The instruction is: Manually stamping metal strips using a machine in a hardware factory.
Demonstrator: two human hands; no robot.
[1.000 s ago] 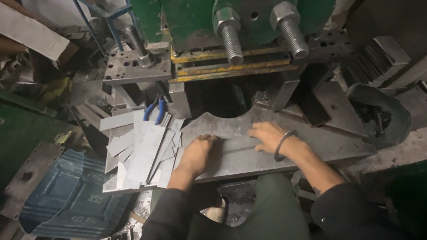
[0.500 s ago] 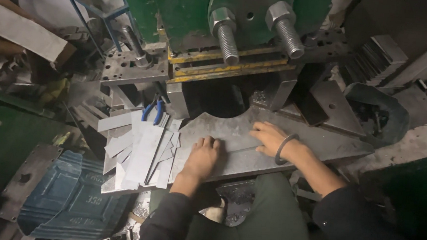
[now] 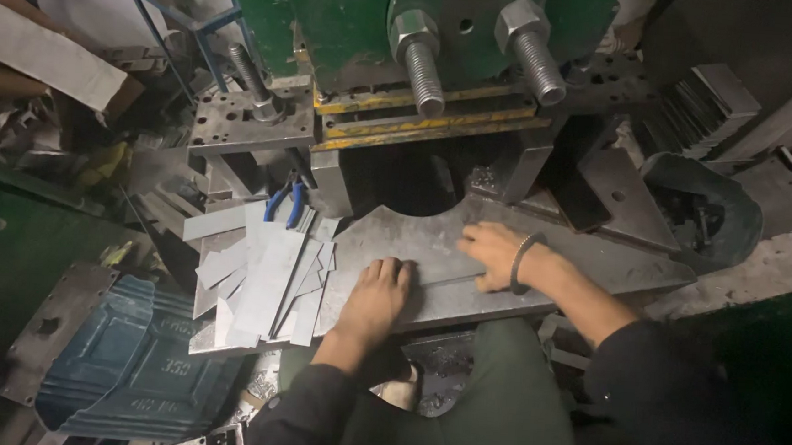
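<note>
A thin grey metal sheet (image 3: 448, 276) lies flat on the steel bed plate (image 3: 632, 264) of the press, directly under both hands. The left hand (image 3: 375, 299) rests palm-down on the sheet's near edge, fingers spread and gripping nothing. The right hand (image 3: 493, 253), a dark bangle (image 3: 520, 260) on its wrist, lies open beyond and to the right of the left, fingertips pressed on the sheet. Beyond the right hand the green press body (image 3: 353, 27) with two large bolts (image 3: 480, 49) overhangs the dark die opening (image 3: 417, 178). Left of the left hand a loose pile of cut metal strips (image 3: 264, 279) lies fanned out; blue-handled pliers (image 3: 285, 202) rest beyond it. Compared with half a second earlier, the left hand has shifted slightly toward the body; the right is unchanged.
</note>
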